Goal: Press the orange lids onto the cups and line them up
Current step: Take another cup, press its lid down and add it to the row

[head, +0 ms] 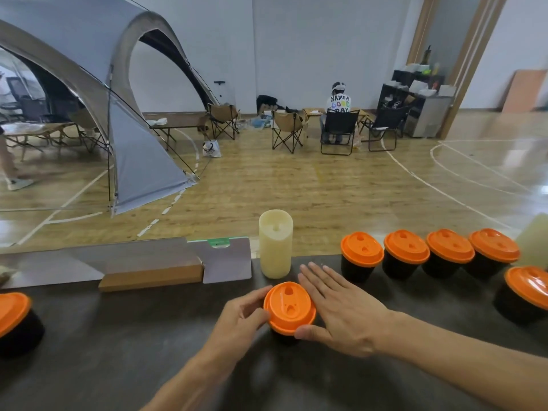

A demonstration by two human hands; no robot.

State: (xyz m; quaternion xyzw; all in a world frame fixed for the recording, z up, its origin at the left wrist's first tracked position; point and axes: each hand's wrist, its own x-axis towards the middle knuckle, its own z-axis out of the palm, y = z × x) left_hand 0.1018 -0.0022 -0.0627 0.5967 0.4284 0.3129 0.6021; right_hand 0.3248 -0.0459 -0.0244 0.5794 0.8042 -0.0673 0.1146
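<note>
The left hand [240, 314] holds the left side of the lid [289, 307] with curled fingers, the fingertips on its rim, and the right hand [341, 310] lies beside the lid on the right with fingers straight and spread a little, the thumb touching the rim at the near side. The lid sits on a dark cup [283, 336], which stands on the dark table [118, 336] in the middle, just in front of a pale candle [275, 243]. The lid looks level, so I judge it is pressed on or almost so, and the step in hand is the seating of this lid or the start of moving the cup. To the right, four lidded cups stand in a row [430, 250] along the far edge, close to each other, and one more lidded cup [525, 295] stands nearer at the right edge. Another lidded cup [14, 318] is well apart at the far left. The next move probably calls for a last check around the rim, then sliding or carrying this cup to the left end of the row, without tipping it or knocking the candle
</note>
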